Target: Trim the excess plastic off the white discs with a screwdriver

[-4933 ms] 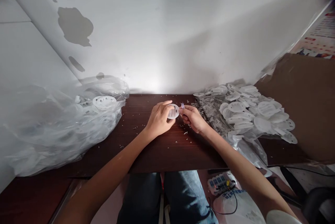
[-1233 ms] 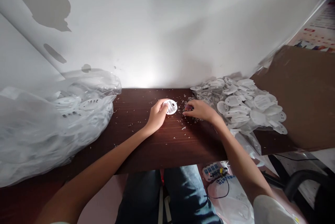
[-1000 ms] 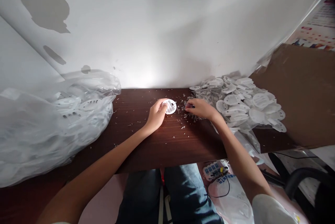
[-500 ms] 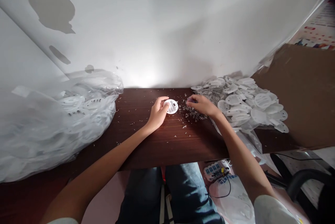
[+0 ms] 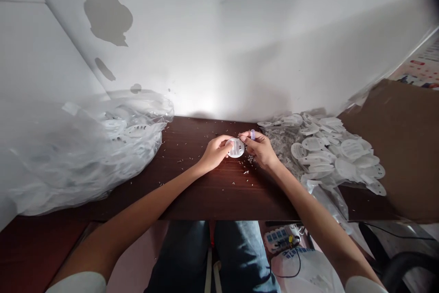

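Observation:
My left hand (image 5: pixel 217 152) grips a round white plastic disc (image 5: pixel 235 148) by its left side, thumb on top. Raised ribs and a small dark slot show on the disc's face. At the disc's upper right edge my right hand (image 5: pixel 260 149) is closed in a pinch, and whatever sits between the fingertips is too small to make out. A purple band (image 5: pixel 253 134) goes round one of its fingers. Small loose pieces (image 5: pixel 252 159) lie on the dark wooden table (image 5: pixel 219 199), partly hidden under my right hand.
Left stands a big clear bag (image 5: pixel 92 165) of white parts. On the right are a heap of white discs (image 5: pixel 343 151), small pieces in clear plastic (image 5: pixel 283 146) and a cardboard box (image 5: pixel 404 146). A white wall (image 5: pixel 212 46) rises behind. Below is a power strip (image 5: pixel 281 238).
My right hand has left the pile of small pieces and come left to the disc's edge. My left hand still holds the disc. The camera view has shifted and tilted slightly.

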A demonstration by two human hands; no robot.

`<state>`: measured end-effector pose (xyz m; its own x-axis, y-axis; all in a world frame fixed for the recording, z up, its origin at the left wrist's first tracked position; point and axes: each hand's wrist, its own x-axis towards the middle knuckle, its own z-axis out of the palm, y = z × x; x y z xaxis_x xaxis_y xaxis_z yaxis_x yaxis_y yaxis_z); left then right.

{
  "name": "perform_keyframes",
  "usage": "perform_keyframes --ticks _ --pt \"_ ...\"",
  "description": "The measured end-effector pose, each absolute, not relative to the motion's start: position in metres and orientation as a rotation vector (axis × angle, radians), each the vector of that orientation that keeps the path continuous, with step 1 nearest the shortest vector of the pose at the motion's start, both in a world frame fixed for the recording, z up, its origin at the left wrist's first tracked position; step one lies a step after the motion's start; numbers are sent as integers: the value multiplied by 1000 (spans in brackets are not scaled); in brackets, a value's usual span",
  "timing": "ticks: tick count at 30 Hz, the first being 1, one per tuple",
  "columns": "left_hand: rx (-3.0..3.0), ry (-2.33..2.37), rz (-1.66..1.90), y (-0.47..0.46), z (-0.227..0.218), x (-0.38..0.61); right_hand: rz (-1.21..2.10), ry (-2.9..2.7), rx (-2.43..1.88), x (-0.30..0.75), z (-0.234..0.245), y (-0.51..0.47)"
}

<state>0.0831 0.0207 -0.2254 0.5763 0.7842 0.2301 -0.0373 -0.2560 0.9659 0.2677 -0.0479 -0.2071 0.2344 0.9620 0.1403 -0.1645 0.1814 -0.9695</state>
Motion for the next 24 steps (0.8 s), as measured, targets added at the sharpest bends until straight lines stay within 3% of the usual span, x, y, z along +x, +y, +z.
perform_keyframes --ticks 16,24 --pt "1595 550 873 30 -237 84 1024 -907 -1096 253 -221 -46" --pt "1571 552 902 29 -238 85 830 -1153 -1230 257 -222 -47"
